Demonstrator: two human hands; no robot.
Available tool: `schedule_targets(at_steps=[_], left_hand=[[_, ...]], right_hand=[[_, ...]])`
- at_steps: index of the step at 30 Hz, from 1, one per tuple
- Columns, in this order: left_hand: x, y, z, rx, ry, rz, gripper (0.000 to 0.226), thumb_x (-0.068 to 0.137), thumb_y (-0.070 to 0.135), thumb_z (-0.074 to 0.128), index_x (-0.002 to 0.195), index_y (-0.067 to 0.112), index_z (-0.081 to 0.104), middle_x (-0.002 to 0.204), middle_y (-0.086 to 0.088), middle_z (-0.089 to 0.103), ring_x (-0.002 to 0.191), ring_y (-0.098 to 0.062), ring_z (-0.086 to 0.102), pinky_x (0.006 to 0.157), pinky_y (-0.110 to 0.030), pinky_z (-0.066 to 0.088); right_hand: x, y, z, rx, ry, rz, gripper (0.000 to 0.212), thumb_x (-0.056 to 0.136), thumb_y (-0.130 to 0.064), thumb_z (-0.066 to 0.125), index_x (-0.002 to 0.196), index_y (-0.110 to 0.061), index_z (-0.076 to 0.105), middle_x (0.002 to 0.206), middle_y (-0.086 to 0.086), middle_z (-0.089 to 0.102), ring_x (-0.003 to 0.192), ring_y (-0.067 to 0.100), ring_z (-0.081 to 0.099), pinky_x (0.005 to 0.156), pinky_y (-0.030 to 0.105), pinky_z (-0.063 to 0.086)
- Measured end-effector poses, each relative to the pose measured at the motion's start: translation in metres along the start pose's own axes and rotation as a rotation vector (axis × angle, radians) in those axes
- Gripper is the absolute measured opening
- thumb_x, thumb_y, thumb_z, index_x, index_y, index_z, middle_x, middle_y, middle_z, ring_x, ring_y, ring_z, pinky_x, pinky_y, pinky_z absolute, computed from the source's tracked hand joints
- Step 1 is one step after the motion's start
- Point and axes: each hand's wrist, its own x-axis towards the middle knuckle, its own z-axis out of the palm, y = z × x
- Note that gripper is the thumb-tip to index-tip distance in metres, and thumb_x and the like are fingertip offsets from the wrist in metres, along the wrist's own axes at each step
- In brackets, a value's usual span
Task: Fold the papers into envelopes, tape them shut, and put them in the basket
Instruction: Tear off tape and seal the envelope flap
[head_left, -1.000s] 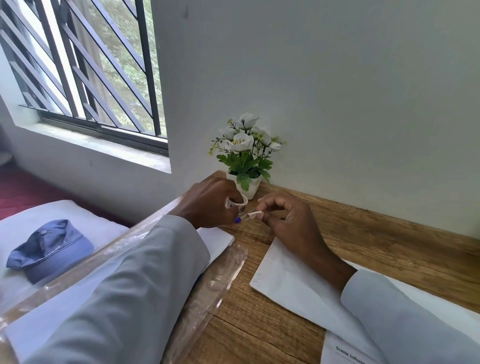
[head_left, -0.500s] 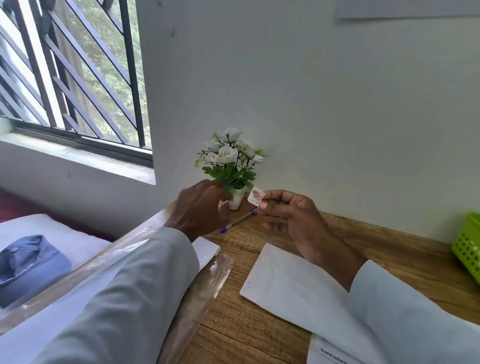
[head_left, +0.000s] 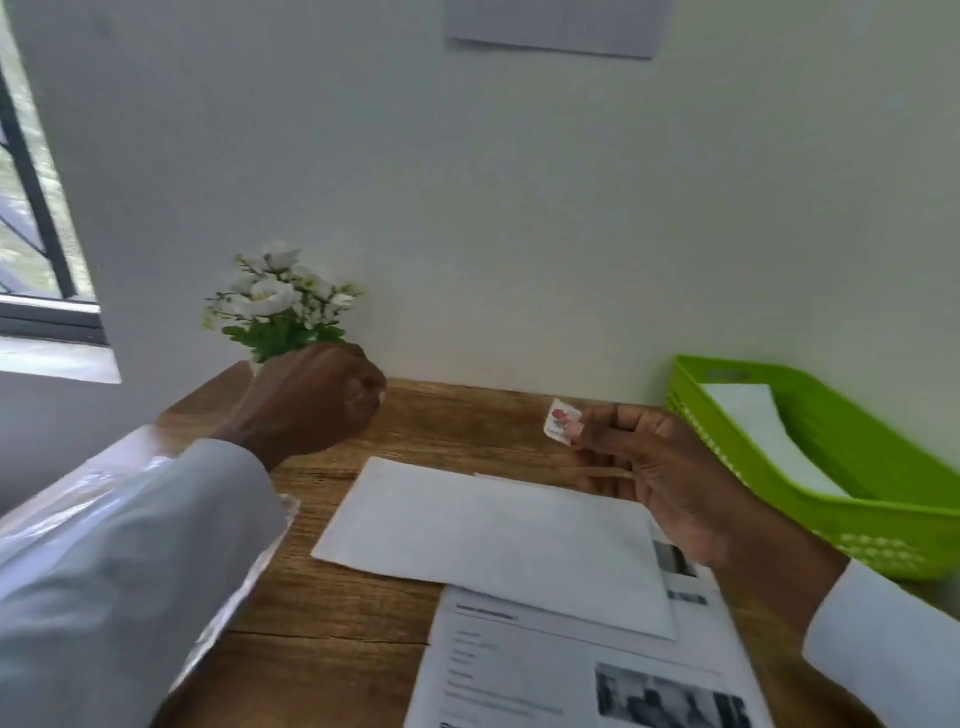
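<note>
A folded white paper envelope (head_left: 488, 540) lies flat on the wooden table (head_left: 322, 649). Above its far right corner, my right hand (head_left: 660, 483) pinches a small piece of tape with a red print (head_left: 561, 420) between thumb and fingertips. My left hand (head_left: 311, 402) hovers as a closed fist over the table's far left part; nothing shows inside it. At the right stands the green basket (head_left: 883, 525), with a white folded paper (head_left: 763, 436) in it.
A printed sheet with text and photos (head_left: 519, 665) lies under the envelope's near edge. A small pot of white flowers (head_left: 275, 306) stands against the wall behind my left hand. A clear plastic sleeve (head_left: 244, 597) lies along the table's left edge. The window (head_left: 31, 260) is at the far left.
My hands have parted: the right hand carried the printed tape piece to the right, away from the left fist. The view swung right, bringing the green basket in. The pen is out of sight.
</note>
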Motion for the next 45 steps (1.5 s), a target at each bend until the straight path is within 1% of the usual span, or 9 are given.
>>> schedule_targets(at_steps=[3,9,14,19,26,31,36,42,45], left_hand=[[0.013,0.036,0.009,0.087,-0.207,0.090,0.022,0.087,0.044,0.060,0.103,0.034,0.071,0.110,0.013,0.067,0.092,-0.014,0.062,0.073,-0.029,0.050],[0.022,0.116,0.040,-0.041,-0.311,0.214,0.037,0.084,0.057,0.059,0.114,0.037,0.064,0.116,0.021,0.061,0.104,-0.008,0.057,0.073,-0.025,0.040],[0.021,0.157,0.075,-0.169,-0.307,0.316,0.028,0.089,0.046,0.057,0.113,0.034,0.063,0.117,0.016,0.061,0.111,-0.010,0.053,0.076,-0.023,0.033],[0.011,0.168,0.096,-0.244,-0.284,0.322,0.020,0.091,0.036,0.053,0.105,0.026,0.063,0.111,0.009,0.057,0.110,-0.015,0.048,0.079,-0.030,0.042],[0.002,0.171,0.109,-0.321,-0.174,0.287,0.023,0.090,0.033,0.053,0.109,0.024,0.063,0.107,0.005,0.056,0.103,-0.017,0.049,0.083,-0.033,0.043],[0.002,0.170,0.111,-0.315,-0.180,0.232,0.029,0.088,0.041,0.052,0.113,0.028,0.060,0.109,0.006,0.056,0.106,-0.017,0.048,0.087,-0.036,0.043],[0.003,0.169,0.114,-0.279,-0.195,0.207,0.024,0.090,0.043,0.052,0.108,0.029,0.057,0.110,0.011,0.057,0.109,-0.014,0.044,0.089,-0.035,0.036],[0.002,0.168,0.111,-0.379,-0.188,0.199,0.012,0.091,0.034,0.053,0.102,0.029,0.055,0.096,0.013,0.058,0.098,-0.012,0.045,0.090,-0.039,0.038],[0.001,0.168,0.109,-0.443,-0.149,0.184,0.020,0.090,0.028,0.056,0.108,0.031,0.048,0.090,0.013,0.056,0.088,-0.010,0.044,0.085,-0.036,0.040]], right_hand=[[-0.021,0.013,-0.025,-0.024,0.122,0.040,0.011,0.084,-0.010,0.072,0.095,-0.009,0.072,0.090,0.007,0.076,0.073,0.013,0.067,0.063,0.028,0.056],[-0.034,0.033,-0.038,0.025,0.253,0.100,0.013,0.082,0.000,0.072,0.091,-0.008,0.071,0.080,0.007,0.072,0.069,0.017,0.066,0.058,0.027,0.057],[-0.029,0.042,-0.039,0.032,0.278,0.084,0.013,0.082,0.006,0.071,0.089,-0.005,0.069,0.069,0.004,0.069,0.057,0.012,0.065,0.054,0.024,0.058],[-0.027,0.046,-0.039,0.035,0.291,0.056,0.011,0.083,0.006,0.070,0.090,-0.003,0.069,0.071,0.007,0.067,0.055,0.012,0.063,0.053,0.023,0.058],[-0.026,0.048,-0.042,0.041,0.312,0.068,0.009,0.084,0.003,0.071,0.090,-0.003,0.070,0.072,0.006,0.069,0.056,0.013,0.064,0.052,0.025,0.058],[-0.025,0.049,-0.042,0.017,0.345,0.074,0.008,0.083,-0.002,0.075,0.090,-0.003,0.072,0.066,0.004,0.067,0.050,0.009,0.061,0.049,0.024,0.057],[-0.026,0.049,-0.042,-0.019,0.371,0.072,0.016,0.079,-0.008,0.079,0.090,0.001,0.072,0.067,0.006,0.069,0.049,0.011,0.060,0.047,0.023,0.055],[-0.029,0.048,-0.042,-0.054,0.371,0.056,0.016,0.076,-0.009,0.082,0.084,-0.001,0.072,0.059,0.004,0.065,0.046,0.011,0.058,0.045,0.022,0.053],[-0.029,0.048,-0.043,-0.071,0.365,0.052,0.014,0.075,-0.008,0.082,0.082,-0.002,0.071,0.057,0.002,0.064,0.045,0.010,0.058,0.045,0.021,0.052]])
